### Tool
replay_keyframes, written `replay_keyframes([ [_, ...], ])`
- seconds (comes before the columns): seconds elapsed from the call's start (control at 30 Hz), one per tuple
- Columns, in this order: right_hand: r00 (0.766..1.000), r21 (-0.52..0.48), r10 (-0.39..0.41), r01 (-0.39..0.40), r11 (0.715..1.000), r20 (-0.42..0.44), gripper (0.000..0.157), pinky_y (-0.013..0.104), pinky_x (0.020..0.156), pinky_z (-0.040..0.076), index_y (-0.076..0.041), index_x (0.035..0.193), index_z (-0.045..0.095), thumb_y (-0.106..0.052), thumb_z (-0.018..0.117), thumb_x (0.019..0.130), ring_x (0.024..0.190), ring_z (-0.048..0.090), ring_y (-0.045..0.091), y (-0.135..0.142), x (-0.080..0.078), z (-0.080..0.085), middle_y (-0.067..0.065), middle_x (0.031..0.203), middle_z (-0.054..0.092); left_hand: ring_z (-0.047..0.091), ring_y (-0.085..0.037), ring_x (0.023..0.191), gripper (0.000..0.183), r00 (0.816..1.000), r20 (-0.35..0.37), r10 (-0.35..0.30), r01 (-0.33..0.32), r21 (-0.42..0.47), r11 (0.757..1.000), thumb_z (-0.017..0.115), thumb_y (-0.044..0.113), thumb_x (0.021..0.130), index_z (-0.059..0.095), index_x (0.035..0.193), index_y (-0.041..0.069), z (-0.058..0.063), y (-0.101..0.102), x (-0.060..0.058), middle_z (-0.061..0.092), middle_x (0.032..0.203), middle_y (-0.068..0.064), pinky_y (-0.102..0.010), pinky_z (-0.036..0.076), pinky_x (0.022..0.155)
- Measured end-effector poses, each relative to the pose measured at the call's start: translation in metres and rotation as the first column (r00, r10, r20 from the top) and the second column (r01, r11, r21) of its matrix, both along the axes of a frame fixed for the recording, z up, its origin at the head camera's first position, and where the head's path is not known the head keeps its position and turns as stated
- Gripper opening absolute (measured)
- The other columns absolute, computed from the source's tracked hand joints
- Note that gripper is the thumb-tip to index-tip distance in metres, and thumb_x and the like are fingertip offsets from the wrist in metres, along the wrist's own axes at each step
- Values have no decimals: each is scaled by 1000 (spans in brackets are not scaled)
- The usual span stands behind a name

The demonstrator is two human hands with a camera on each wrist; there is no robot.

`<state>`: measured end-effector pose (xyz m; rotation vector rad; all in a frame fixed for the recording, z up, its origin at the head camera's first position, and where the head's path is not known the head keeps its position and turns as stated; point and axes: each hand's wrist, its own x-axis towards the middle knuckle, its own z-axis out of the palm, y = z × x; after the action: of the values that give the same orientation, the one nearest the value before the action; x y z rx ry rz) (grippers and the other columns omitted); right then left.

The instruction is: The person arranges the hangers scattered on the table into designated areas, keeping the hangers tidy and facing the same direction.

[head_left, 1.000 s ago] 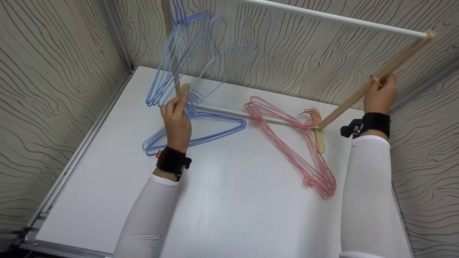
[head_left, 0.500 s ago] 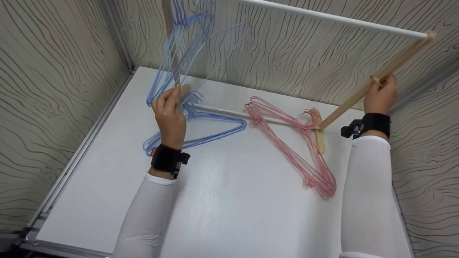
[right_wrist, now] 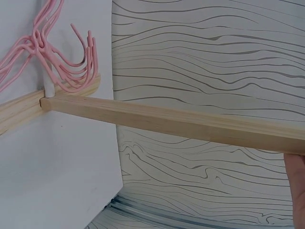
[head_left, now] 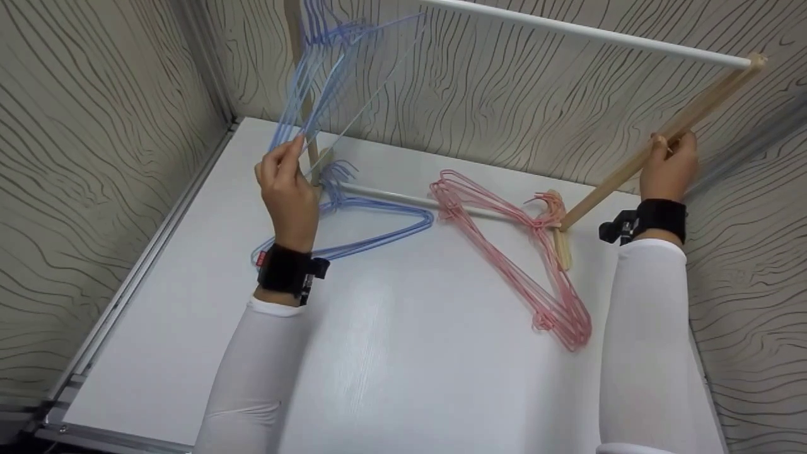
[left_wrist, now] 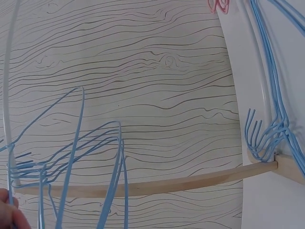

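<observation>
My left hand pinches a blue wire hanger by its lower part, raised among several blue hangers hanging at the left end of the rack's white top rod. In the left wrist view the fingers show at the lower left, and the held hanger has its neck right at the rod; the hook is partly out of view. My right hand grips the rack's right wooden post midway up. In the right wrist view that post rises from the wooden foot, hand at its right edge.
More blue hangers lie on the white table below the left hand, hooks by the lower rod. A bundle of pink hangers lies at the rack's right foot. Patterned walls enclose the table's back and sides.
My left hand has moved up and to the left, lifting its hanger from well below the top rod to the hanging bunch. The right hand has stayed on the post.
</observation>
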<state>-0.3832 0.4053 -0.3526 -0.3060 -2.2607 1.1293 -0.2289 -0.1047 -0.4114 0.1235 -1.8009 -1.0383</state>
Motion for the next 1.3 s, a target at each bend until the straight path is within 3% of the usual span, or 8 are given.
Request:
replay_keyframes([
  [0.27, 1000, 5, -4, 4, 1000, 7, 32, 21, 101, 47, -8, 132, 58, -25, 46, 108, 119, 60, 11, -1, 2, 0, 9, 130, 64, 51, -37, 110, 39, 1000, 28, -10, 10, 5, 1000, 46, -18, 98, 69, 126, -3, -1, -3, -1, 61, 118, -23, -43, 51, 93],
  [0.5, 1000, -1, -9, 9, 1000, 11, 32, 20, 100, 47, -7, 132, 58, -24, 46, 108, 118, 60, 11, -2, 3, 0, 9, 130, 64, 52, -39, 110, 37, 999, 33, -7, 7, 0, 1000, 47, -16, 98, 68, 126, -4, 1, -6, -4, 61, 117, -24, -47, 43, 98],
  [0.87, 1000, 5, -4, 4, 1000, 4, 33, 22, 101, 48, -5, 134, 57, -24, 47, 108, 119, 60, 12, -2, -1, 0, 11, 131, 63, 51, -40, 117, 38, 987, 161, -18, 22, -23, 1000, 46, -14, 99, 67, 129, -3, 5, -13, -4, 60, 121, -24, -46, 41, 101],
  [1.13, 1000, -17, -2, 3, 1000, 31, 31, 20, 101, 46, -8, 131, 57, -24, 45, 108, 120, 59, 11, -1, -1, 0, 5, 129, 64, 52, -40, 112, 35, 988, 154, -2, 11, -56, 998, 46, -13, 100, 68, 125, -3, 4, -18, -4, 60, 119, -24, -46, 39, 101],
  [1.3, 1000, -9, -6, 6, 1000, 28, 34, 21, 100, 46, -8, 134, 56, -26, 45, 108, 119, 59, 11, -1, 1, 0, 5, 129, 63, 53, -38, 112, 29, 992, 124, -2, 6, -29, 1000, 48, -11, 101, 71, 118, -4, 3, -19, -6, 60, 117, -23, -42, 39, 98],
])
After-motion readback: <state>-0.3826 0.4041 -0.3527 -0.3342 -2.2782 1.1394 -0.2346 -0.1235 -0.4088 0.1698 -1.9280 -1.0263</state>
